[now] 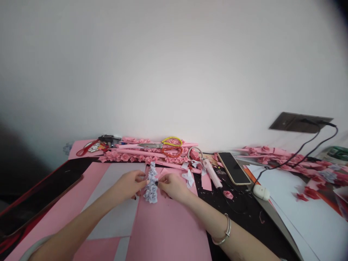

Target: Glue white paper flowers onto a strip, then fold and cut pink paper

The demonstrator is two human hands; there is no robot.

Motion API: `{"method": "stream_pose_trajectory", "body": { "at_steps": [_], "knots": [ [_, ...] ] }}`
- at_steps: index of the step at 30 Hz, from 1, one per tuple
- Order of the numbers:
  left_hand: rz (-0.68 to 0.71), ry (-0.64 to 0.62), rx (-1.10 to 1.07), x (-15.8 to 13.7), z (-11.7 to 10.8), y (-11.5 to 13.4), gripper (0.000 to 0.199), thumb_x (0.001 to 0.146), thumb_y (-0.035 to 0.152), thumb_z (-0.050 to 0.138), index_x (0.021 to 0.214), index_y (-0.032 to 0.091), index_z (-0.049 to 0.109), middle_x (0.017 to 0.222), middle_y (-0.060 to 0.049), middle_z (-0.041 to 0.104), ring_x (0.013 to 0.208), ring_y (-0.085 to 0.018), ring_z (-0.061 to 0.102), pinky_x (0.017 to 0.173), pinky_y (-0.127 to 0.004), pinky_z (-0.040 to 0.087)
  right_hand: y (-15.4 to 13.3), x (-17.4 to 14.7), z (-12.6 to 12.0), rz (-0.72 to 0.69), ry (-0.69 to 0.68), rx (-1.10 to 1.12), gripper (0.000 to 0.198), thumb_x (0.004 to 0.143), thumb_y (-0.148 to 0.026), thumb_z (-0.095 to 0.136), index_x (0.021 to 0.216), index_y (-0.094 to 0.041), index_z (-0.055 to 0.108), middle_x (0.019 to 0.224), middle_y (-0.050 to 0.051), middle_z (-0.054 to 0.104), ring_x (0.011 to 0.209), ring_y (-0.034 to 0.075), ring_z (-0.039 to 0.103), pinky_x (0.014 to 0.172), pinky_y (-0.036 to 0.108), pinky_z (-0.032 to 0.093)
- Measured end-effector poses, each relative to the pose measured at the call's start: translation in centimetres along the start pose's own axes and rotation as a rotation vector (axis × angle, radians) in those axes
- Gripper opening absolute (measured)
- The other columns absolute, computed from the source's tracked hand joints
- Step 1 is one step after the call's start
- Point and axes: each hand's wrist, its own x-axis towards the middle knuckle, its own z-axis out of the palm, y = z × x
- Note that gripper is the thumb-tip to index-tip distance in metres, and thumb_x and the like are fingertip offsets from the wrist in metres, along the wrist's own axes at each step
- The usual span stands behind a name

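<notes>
A sprig of pale blue-grey folded paper flowers (151,191) stands out against the pink paper sheet (165,232). From its left side, my left hand (133,183) grips it with bent fingers. My right hand (172,185) pinches at the sprig's right edge; a small dark spot shows at those fingertips, too small to name. Under my left forearm lies a pale grey-white sheet (114,217). A silver bangle (227,230) circles my right wrist.
Behind my hands lie pink paper-flower stems (127,156) and scissors (160,145). Rightward are a pink handheld device (212,173), a phone (235,169), a white earbud case (261,192) and white sheets (293,210). Black cables (301,143) hang from the wall socket (293,122).
</notes>
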Motion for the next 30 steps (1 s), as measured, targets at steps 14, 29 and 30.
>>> {"method": "stream_pose_trajectory", "body": {
  "at_steps": [14,29,30],
  "knots": [
    [0.124,-0.119,-0.272,-0.4,0.1,1.5,0.048,0.067,0.038,0.062,0.108,0.018,0.049,0.087,-0.003,0.062,0.054,-0.011,0.051,0.046,-0.020,0.037,-2.3,-0.5,-3.1,-0.103,-0.046,0.166,0.008,0.071,-0.023,0.058,0.071,-0.015,0.058,0.052,-0.008,0.041,0.044,0.004,0.030,0.042,0.018,0.021],
    [0.027,-0.110,-0.382,-0.3,-2.8,2.4,0.030,0.073,0.046,0.056,0.082,0.017,0.054,0.071,0.001,0.046,0.063,-0.012,0.044,0.054,-0.020,0.036,-3.8,-1.3,-5.4,-0.088,-0.011,0.009,0.027,0.076,-0.029,0.055,0.101,-0.019,0.053,0.062,-0.006,0.044,0.049,0.006,0.036,0.043,0.018,0.026],
    [-0.009,-0.101,-0.359,-0.5,-3.6,1.9,0.029,0.072,0.046,0.056,0.077,0.017,0.053,0.068,0.002,0.045,0.062,-0.012,0.044,0.053,-0.020,0.036,-3.6,-1.8,-5.8,-0.079,-0.011,-0.009,0.026,0.078,-0.028,0.053,0.101,-0.019,0.052,0.063,-0.006,0.043,0.049,0.006,0.035,0.043,0.018,0.026]
  ]
}}
